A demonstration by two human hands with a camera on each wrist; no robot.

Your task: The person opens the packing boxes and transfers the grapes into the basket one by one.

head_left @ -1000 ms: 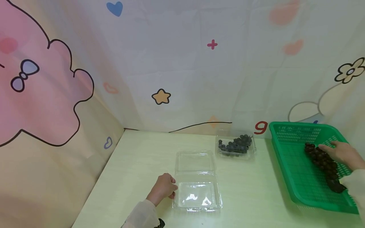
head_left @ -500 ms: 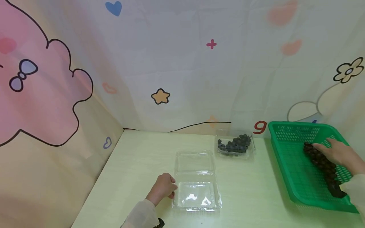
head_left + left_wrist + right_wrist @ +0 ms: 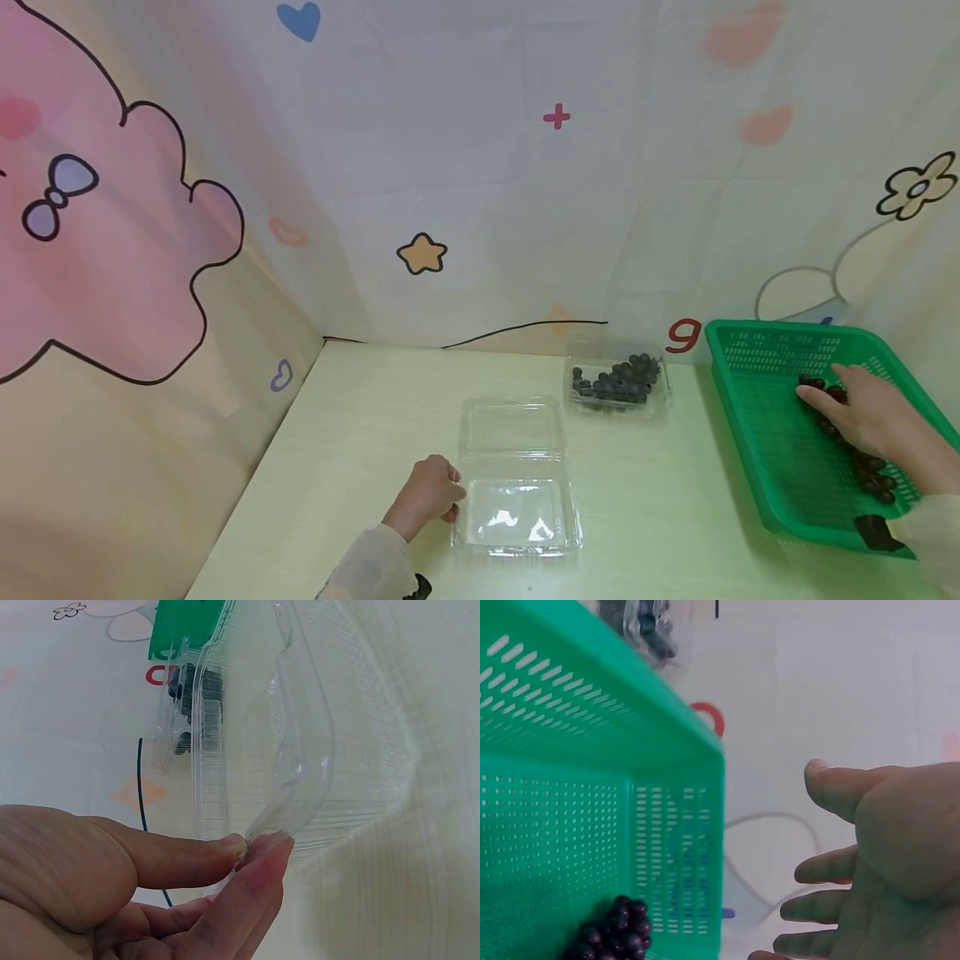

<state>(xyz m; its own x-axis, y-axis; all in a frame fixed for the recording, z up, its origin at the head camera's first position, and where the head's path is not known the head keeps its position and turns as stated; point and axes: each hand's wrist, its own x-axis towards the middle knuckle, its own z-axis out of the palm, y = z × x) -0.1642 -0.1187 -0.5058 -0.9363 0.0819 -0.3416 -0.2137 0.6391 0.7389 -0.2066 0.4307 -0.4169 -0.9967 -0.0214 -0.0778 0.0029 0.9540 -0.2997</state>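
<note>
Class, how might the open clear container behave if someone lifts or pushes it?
The open clear container looks thin-walled, so it is probably light and easily flexed. Its two halves meet at a crease, so it may fold there when lifted.

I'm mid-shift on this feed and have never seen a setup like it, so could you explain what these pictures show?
No machine here: you see a person's two bare hands. The wide picture comes from a camera worn on the head, looking forward and down. The other two come from cameras worn on the wrists, each watching its own hand.

The left hand pinches the edge of an open clear plastic clamshell on the table. Behind it, a second clear plastic container holds dark grapes.

On the right sits a green plastic basket with a bunch of dark grapes inside. The right hand is spread over that bunch; its wrist view shows it holding nothing.
</note>
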